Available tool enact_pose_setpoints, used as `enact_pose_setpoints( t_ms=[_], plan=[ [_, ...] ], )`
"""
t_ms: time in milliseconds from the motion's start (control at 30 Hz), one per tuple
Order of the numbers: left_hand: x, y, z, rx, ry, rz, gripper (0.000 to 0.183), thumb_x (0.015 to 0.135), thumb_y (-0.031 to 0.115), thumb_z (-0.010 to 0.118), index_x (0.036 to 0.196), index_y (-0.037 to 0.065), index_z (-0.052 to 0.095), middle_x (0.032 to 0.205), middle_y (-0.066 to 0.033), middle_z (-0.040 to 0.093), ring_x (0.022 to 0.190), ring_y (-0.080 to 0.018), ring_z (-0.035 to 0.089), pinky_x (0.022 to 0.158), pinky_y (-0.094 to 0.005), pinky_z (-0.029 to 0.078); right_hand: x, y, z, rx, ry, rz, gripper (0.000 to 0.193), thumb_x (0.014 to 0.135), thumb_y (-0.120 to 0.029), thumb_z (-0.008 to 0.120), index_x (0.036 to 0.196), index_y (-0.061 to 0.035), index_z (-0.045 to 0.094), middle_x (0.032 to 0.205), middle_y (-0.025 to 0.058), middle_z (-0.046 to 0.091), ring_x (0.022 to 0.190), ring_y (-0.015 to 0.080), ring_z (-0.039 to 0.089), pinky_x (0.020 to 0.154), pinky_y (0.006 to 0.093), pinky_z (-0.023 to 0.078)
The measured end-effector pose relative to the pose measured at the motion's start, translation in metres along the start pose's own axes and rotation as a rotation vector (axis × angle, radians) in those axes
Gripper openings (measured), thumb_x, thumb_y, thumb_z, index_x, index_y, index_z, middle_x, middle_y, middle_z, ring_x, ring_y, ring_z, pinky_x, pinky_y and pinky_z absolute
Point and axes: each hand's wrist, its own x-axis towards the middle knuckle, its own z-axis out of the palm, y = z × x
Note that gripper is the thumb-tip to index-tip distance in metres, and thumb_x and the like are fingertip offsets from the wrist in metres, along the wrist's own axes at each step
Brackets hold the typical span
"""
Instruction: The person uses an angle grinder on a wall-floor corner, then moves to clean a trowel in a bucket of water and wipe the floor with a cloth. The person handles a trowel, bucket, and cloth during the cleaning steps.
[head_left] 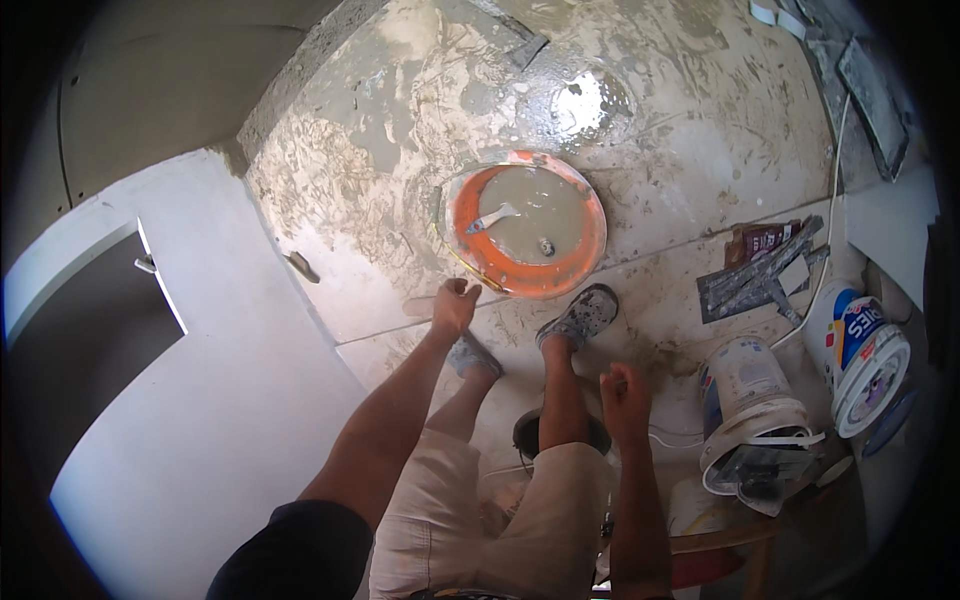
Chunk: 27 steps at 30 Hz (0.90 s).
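A person is seen from above, standing on a plaster-smeared concrete floor (700,130) in pale shorts and dusty shoes. The landmark is a round orange plastic tub (524,224), filled with wet grey plaster, set on the floor just ahead of the feet. Nearest the viewer, the right hand (624,395) is held well short of the tub and to its right, fingers curled into a loose fist; nothing is seen inside it. The left hand (454,305) is raised just short of the tub's near left edge, fingers closed around what appears to be a thin pale flat tool, though this cannot be made out for certain. Inside the tub, a pale-handled tool (491,218) is lying in the plaster. To the right of the tub, two white plastic paint buckets (752,415) are lying tipped, with grey notched trowels (760,275) between them and the tub. Left of the tub, a smooth white wall (215,400) is seen.
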Motion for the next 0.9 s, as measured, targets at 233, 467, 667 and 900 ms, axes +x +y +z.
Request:
enact_pose_setpoints(
  t_ms=[233,467,667,900],
  plan=[
    [-0.092,-0.008,0.020,-0.144,-0.305,-0.044,0.051,0.088,0.034,0.077,0.123,-0.002,0.064,0.114,-0.0190,0.070,0.097,-0.0271,0.071,0.088,-0.0373,0.054,0.057,-0.004,-0.011,-0.085,-0.064,0.157,0.025,0.097,-0.019,0.067,0.115,-0.0014,0.065,0.097,0.0131,0.068,0.088,0.0245,0.066,0.079,0.0375,0.054],
    [-0.176,-0.085,0.028,-0.211,-0.547,-0.032,0.044,0.087,0.029,0.077,0.116,-0.002,0.067,0.113,-0.0189,0.069,0.100,-0.0291,0.070,0.090,-0.0378,0.054,0.031,-0.009,0.000,-0.155,-0.123,0.251,0.025,0.097,-0.018,0.067,0.115,-0.0010,0.064,0.096,0.0098,0.068,0.073,0.0145,0.064,0.065,0.0302,0.052],
    [-0.179,-0.130,-0.016,-0.324,-0.578,-0.128,0.043,0.093,0.029,0.072,0.120,-0.003,0.064,0.117,-0.0198,0.069,0.108,-0.0277,0.069,0.094,-0.0373,0.053,0.018,-0.002,0.100,-0.104,-0.189,0.120,0.021,0.094,-0.011,0.069,0.112,-0.0009,0.066,0.094,0.0099,0.069,0.075,0.0168,0.065,0.068,0.0308,0.053],
    [-0.168,-0.186,-0.048,-0.460,-0.567,-0.265,0.042,0.096,0.028,0.069,0.123,-0.004,0.062,0.116,-0.0178,0.070,0.107,-0.0264,0.069,0.094,-0.0358,0.053,0.083,-0.013,0.347,-0.778,-0.419,-0.244,0.049,0.083,-0.016,0.077,0.126,-0.0048,0.056,0.130,0.0177,0.060,0.119,0.0353,0.060,0.097,0.0457,0.051]
  ],
)
